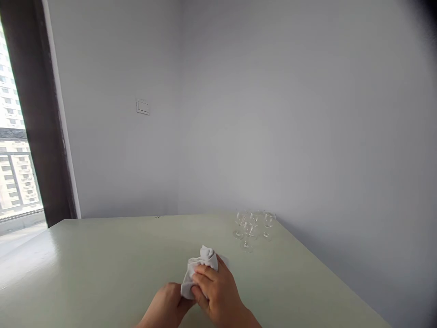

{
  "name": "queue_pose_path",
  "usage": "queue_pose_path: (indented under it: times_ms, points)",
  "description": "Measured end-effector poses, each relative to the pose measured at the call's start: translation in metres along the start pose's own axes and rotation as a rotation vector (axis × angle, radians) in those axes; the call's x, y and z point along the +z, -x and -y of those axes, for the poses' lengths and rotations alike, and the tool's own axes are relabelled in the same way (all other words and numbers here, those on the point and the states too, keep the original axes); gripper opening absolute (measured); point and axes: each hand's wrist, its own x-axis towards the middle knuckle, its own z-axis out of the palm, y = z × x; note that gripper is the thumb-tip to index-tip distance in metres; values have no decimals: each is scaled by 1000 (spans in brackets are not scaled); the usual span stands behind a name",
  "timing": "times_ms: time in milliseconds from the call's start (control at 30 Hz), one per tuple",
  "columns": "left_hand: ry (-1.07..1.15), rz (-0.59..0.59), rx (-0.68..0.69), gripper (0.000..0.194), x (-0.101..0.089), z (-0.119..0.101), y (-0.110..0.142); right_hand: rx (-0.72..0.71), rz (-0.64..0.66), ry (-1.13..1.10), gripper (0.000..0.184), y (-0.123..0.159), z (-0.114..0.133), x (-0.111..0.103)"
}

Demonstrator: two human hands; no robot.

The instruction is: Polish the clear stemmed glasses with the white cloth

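A white cloth [198, 264] is bunched up between my two hands, just above the near part of the table. My right hand [218, 289] wraps over its right side, fingers curled into the fabric. From below left, my left hand [169, 300] is closed, with its fingers partly hidden under the cloth's lower end. Whether something sits inside the cloth, I cannot make out. Beyond my right hand, several small clear stemmed glasses stand upright in a group; the closest glass [247, 234] is in front of the others, and another glass [268, 223] stands to the right.
The pale green table [119, 259] reaches to the walls at the back and right. A wall switch [142, 106] is on the left wall. At far left, a dark frame [37, 109] borders a window [17, 173] with buildings outside.
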Motion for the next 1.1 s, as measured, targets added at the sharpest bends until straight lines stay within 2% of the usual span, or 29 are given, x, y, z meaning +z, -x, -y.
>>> queue_pose_path:
  times_ms: [33,100,167,233,333,400,467,533,600,700,800,933,1100]
  points:
    - [-102,1,59,27,0,-3,2,135,-3,-112,20,1,-4,0]
    - [-247,17,163,24,1,-7,5,445,7,-435,34,2,-15,-1]
    - [-274,27,208,21,4,-9,5,666,25,-722,44,3,-24,-2]
    - [-215,-7,213,22,7,-7,3,787,-24,-963,45,3,-29,-1]
    - [-66,-70,134,27,14,0,-3,944,-232,-1298,49,1,-25,7]
    - [64,-72,55,34,19,5,-7,991,-360,-1394,55,1,-18,15]
    - [225,-76,-4,41,26,9,-9,975,-452,-1395,61,3,-10,24]
    - [397,-85,-26,47,32,8,-10,934,-489,-1325,67,7,-4,29]
    - [554,-90,-30,51,36,3,-9,869,-486,-1142,68,11,0,30]
    - [723,-108,-72,59,37,-7,-7,753,-446,-825,62,16,1,30]
    - [782,-171,-131,66,32,-13,-4,621,-395,-648,49,18,6,33]
    - [783,-246,-123,63,22,-15,0,368,-380,-419,35,16,18,39]
    - [802,-293,-130,61,13,-21,8,205,-271,83,23,15,29,42]
